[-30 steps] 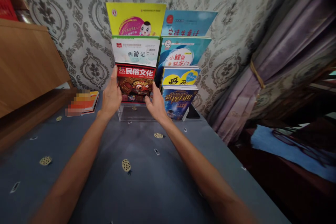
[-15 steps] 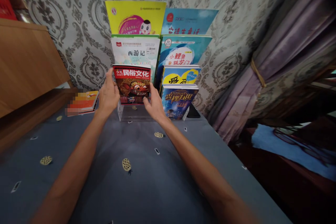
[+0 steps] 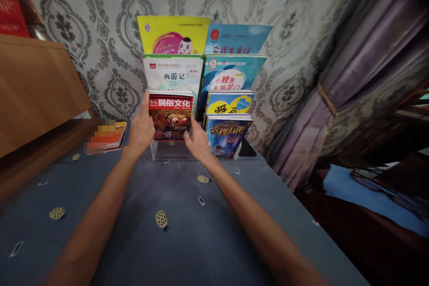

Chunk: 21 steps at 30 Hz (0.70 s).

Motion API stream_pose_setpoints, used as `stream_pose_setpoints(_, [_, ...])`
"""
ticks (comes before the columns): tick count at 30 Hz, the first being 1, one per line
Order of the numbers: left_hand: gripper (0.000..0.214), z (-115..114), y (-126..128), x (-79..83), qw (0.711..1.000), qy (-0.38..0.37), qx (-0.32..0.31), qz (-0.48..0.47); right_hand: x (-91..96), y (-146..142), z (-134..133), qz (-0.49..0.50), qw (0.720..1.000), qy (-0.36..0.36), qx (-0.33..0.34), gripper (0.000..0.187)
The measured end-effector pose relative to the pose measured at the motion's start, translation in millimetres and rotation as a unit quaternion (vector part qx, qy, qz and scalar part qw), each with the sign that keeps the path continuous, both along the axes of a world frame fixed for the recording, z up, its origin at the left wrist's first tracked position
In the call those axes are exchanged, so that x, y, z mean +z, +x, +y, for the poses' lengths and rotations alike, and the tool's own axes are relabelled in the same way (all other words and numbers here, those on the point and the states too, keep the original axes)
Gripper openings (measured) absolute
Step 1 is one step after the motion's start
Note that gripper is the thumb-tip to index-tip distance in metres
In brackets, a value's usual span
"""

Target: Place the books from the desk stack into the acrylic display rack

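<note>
A small red and dark book [image 3: 170, 118] with a mask picture on its cover stands upright between my two hands, in the front left part of a clear plastic rack [image 3: 174, 152]. My left hand [image 3: 139, 130] grips its left edge, the index finger pointing up along the side. On the right edge, my right hand [image 3: 200, 143] holds it with fingers and thumb near the lower corner. Right behind it are white page edges and a white book [image 3: 172, 73]. A blue book [image 3: 226, 138] stands just right of my right hand.
A yellow book [image 3: 174, 31] and blue books [image 3: 239, 38] rise in the rear tiers. Orange booklets [image 3: 110, 137] lie on the left, by a wooden cabinet [image 3: 33, 94]. A black phone-like object [image 3: 248, 148] lies right of the rack. A curtain [image 3: 311, 143] hangs at right.
The view has tilted up slightly, so everything sits lower. The red book has shifted slightly right and back toward the books behind it; both hands stay at its sides.
</note>
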<state>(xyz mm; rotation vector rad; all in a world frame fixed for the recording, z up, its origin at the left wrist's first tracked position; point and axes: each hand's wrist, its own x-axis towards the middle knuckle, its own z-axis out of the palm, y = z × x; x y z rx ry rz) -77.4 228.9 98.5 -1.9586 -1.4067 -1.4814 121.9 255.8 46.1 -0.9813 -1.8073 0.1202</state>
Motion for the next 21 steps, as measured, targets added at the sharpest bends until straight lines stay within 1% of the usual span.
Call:
stream_pose_setpoints(4, [0.071, -3, -1, 5.1, 0.998, -0.033, 0.038, 0.028, 1.5, 0, -2, 0.0, 1.0, 0.002, -0.004, 0.064])
stream_pose_setpoints(10, [0.07, -6, -1, 13.9, 0.988, -0.082, 0.123, 0.046, 2.9, 0, -4, -0.008, 1.0, -0.012, -0.007, 0.064])
stream_pose_setpoints(14, [0.07, -8, 2, 16.2, 0.987, -0.088, 0.128, 0.041, 3.0, 0, -5, -0.007, 1.0, -0.016, -0.005, 0.065])
stream_pose_setpoints(17, [0.069, -11, 4, 16.4, 0.984, -0.092, 0.138, 0.058, 3.6, 1, -4, -0.006, 1.0, -0.023, 0.002, 0.065])
stream_pose_setpoints(21, [0.07, -15, 6, 16.1, 0.975, -0.129, 0.166, 0.075, 5.8, 3, -4, -0.008, 0.999, -0.035, 0.015, 0.066])
